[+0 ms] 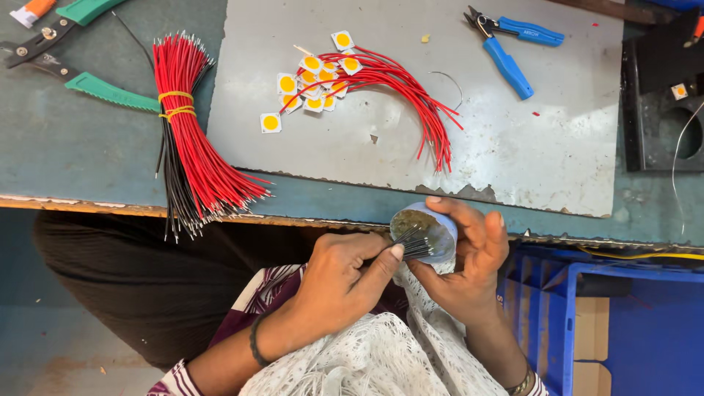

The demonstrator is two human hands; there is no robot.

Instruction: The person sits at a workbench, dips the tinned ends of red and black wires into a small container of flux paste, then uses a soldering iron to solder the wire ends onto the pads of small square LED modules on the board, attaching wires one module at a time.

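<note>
My right hand (469,257) cups a small round blue tin (433,229) holding a brownish paste, just below the table's front edge. My left hand (345,275) pinches a small bunch of black wires (416,243), whose bare ends touch the paste in the tin. On the grey metal plate (528,147) lie several square chips with yellow centres (312,84), each joined to red wires (403,92) that fan out to the right.
A tied bundle of red and black wires (187,139) lies at the left. Green-handled cutters (81,73) sit at the far left, blue-handled pliers (510,44) at the top right. A black fixture (664,103) stands at the right edge. A blue crate (623,323) sits below right.
</note>
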